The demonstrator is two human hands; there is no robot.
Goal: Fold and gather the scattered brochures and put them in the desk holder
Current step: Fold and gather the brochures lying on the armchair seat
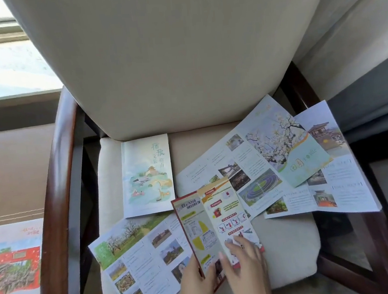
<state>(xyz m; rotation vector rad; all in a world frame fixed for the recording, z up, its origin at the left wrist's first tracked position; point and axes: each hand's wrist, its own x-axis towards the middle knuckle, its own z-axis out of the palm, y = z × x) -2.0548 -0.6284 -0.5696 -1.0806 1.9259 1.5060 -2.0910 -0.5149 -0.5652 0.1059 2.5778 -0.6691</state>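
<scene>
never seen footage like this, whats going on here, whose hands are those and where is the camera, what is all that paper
There is no machine here. A person wears a wide-angle camera on the head, so this single picture looks forward and down at their own two bare hands.

They stand over a chair with a cream seat cushion and dark wooden arms. Several brochures lie scattered on the seat: a folded one with a watercolour cover, an unfolded one with orchard photos at the front left, and two unfolded ones on the right, one with a blossom picture and one with temple photos.

The left hand and right hand both grip the near end of a red and yellow leaflet, partly folded. Another brochure with a red gate lies off the chair to the left. No desk holder is in view.
</scene>
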